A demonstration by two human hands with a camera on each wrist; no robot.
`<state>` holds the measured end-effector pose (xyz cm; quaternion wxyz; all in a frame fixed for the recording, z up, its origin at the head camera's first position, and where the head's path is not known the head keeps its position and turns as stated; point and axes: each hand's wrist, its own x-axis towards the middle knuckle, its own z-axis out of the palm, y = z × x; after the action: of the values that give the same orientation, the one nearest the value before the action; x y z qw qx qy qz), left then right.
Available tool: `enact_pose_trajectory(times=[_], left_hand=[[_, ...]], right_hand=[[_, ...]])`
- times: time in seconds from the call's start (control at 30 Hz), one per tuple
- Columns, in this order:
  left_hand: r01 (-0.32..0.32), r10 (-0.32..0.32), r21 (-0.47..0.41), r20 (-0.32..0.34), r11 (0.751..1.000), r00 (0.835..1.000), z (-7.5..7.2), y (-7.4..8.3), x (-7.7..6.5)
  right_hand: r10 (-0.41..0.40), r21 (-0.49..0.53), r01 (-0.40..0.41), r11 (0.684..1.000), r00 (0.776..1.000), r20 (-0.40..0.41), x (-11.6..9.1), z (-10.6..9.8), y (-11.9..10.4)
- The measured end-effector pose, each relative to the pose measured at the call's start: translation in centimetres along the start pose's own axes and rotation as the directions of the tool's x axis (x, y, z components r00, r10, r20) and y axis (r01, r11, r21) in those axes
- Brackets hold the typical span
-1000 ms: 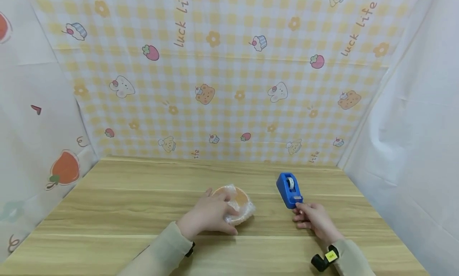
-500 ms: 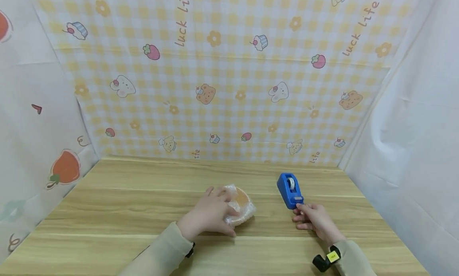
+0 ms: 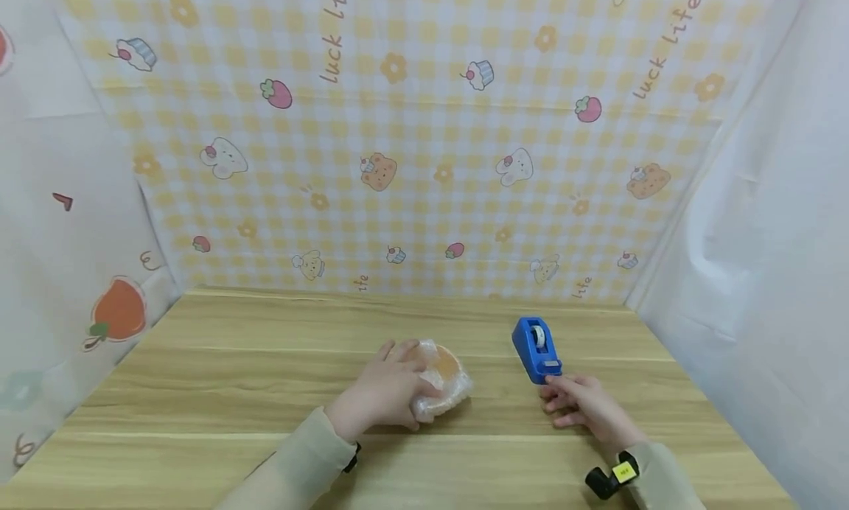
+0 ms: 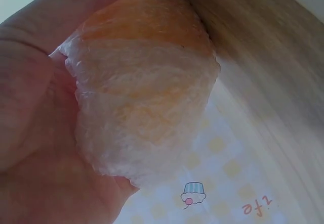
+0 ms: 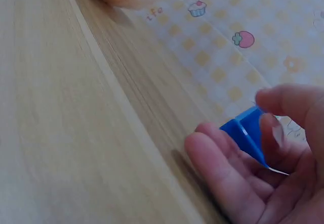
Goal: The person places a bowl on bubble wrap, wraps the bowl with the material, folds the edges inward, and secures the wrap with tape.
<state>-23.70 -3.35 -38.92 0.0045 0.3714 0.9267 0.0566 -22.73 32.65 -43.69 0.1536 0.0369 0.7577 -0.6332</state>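
Observation:
Left of the tape dispenser, a bubble-wrapped orange round item (image 3: 449, 377) lies on the table. My left hand (image 3: 388, 388) grips its left side; the left wrist view shows the thumb along one edge of the bubble wrap (image 4: 136, 97) and the palm against it. A blue tape dispenser (image 3: 530, 351) with a white roll stands at the right. At its front end is my right hand (image 3: 590, 407), thumb and forefinger by the cutter edge. The right wrist view has loosely bent fingers (image 5: 212, 168) before the blue dispenser body (image 5: 248, 133); whether they touch tape is unclear.
The wooden table (image 3: 265, 362) reaches back to a yellow checked cloth (image 3: 424, 149). White cloth walls (image 3: 763, 237) enclose both sides. A black wrist camera (image 3: 610, 479) sits on the right wrist.
The left thumb has drawn in toward the wrapped item, which has barely moved. My right hand and wrist have shifted slightly right. The tape dispenser stays in place.

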Motion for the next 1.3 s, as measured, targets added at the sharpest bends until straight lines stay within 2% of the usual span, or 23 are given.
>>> enact_pose_trajectory(times=[0.17, 0.3, 0.5, 0.57, 0.67, 0.8, 0.9, 0.97, 1.17, 1.3], left_hand=[[0.004, -0.004, 0.005, 0.001, 1.000, 1.000, 0.2, 0.0, 0.1], [0.006, -0.006, -0.001, 0.001, 1.000, 1.000, 0.1, 0.0, 0.0], [0.004, -0.004, -0.009, 0.004, 1.000, 1.000, 0.1, 0.2, 0.1], [0.009, -0.009, -0.015, 0.008, 1.000, 1.000, 0.1, 0.1, 0.1], [0.014, -0.014, -0.022, 0.011, 1.000, 1.000, 0.3, 0.1, 0.1], [0.017, -0.017, -0.025, 0.018, 1.000, 1.000, 0.3, 0.3, 0.1], [0.020, -0.019, -0.025, 0.025, 0.999, 0.999, 0.1, 0.4, 0.0], [0.020, -0.019, -0.023, 0.027, 1.000, 0.999, 0.0, 0.4, -0.1], [0.020, -0.020, -0.010, 0.026, 1.000, 0.999, -0.3, 0.2, -0.2], [0.014, -0.014, -0.004, 0.029, 1.000, 0.999, -0.1, 0.0, -0.2]], right_hand=[[-0.073, -0.177, 0.084, 0.981, 0.995, 0.066, -0.2, 1.8, -2.0], [-0.181, -0.311, 0.215, 0.926, 0.974, 0.135, 0.6, 4.0, -4.4], [-0.284, -0.410, 0.382, 0.828, 0.917, 0.281, 2.1, 6.8, -8.7], [-0.278, -0.419, 0.396, 0.817, 0.907, 0.315, 2.4, 7.6, -10.1], [-0.244, -0.399, 0.385, 0.832, 0.901, 0.359, 3.0, 8.5, -11.5], [-0.214, -0.351, 0.372, 0.859, 0.885, 0.413, 4.0, 9.3, -12.1], [-0.222, -0.348, 0.388, 0.854, 0.875, 0.430, 4.7, 9.7, -12.1], [-0.239, -0.367, 0.414, 0.833, 0.867, 0.437, 5.2, 10.1, -12.1], [-0.260, -0.450, 0.499, 0.740, 0.830, 0.493, 6.4, 11.3, -12.3], [-0.225, -0.461, 0.501, 0.732, 0.817, 0.531, 6.8, 12.1, -12.4]])
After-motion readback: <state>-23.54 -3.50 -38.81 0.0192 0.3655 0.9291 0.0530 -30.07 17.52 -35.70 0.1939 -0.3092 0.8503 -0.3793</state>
